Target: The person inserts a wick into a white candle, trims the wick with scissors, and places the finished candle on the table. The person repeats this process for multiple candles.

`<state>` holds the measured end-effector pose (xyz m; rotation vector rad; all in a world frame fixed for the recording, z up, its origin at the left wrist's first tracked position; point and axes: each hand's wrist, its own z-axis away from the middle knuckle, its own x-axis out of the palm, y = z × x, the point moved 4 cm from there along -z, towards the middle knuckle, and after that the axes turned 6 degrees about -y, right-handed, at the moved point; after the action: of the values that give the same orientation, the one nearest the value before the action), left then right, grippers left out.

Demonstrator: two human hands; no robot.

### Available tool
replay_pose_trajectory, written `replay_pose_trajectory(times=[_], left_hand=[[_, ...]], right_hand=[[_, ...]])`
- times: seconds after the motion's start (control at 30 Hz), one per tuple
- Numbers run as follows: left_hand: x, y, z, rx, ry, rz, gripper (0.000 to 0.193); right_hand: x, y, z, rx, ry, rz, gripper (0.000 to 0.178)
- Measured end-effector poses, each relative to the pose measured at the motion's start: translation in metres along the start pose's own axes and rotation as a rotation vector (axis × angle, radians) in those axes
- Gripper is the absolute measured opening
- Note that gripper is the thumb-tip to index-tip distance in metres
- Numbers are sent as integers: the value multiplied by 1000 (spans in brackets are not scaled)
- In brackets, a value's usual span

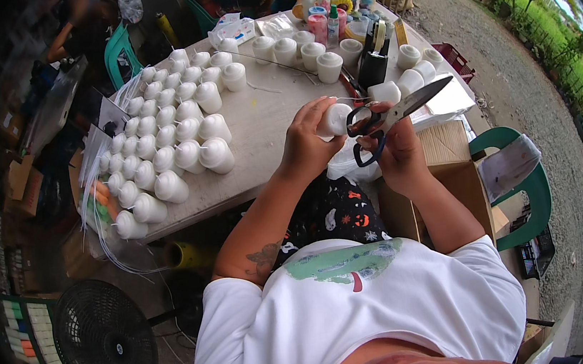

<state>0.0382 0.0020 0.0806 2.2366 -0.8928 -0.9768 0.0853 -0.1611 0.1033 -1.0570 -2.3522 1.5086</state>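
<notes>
My left hand point(306, 139) is closed around a white votive candle point(335, 119), held over the near edge of the table. Just right of it, my right hand point(400, 149) grips a pair of scissors point(420, 97) with dark handles. The blades point away to the right, and the handle loops lie close to the candle. A thin pale wick or thread shows near the candle's top. To the left, several rows of white candles point(165, 136) with wicks stand on the table. More white candles point(329, 67) sit beyond my hands.
The pale table point(267, 124) curves around me. At its right are a black holder point(373, 68), coloured jars point(318, 28) and a cardboard box point(442, 145). A green chair point(523, 191) stands right, a black fan point(106, 341) lower left. Another person point(83, 26) sits at the far left.
</notes>
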Motion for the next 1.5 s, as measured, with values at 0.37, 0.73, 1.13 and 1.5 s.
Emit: replay_pose_trajectory(times=[0.37,0.73,1.13,1.5], left_hand=[[-4,-49,12,-299,80,541,54],[-17,-59,27,-589,276,1166,47],[-72,-41,-1,-286,0,-51,49],[-75,-93,-65,-403,-841,-1531,30]], right_hand=[[-17,0,-6,105,-18,-583,44],[39,83,52,714,-387,-582,67],[-13,74,24,681,-116,-97,36],[52,69,-40,248,-470,919,40]])
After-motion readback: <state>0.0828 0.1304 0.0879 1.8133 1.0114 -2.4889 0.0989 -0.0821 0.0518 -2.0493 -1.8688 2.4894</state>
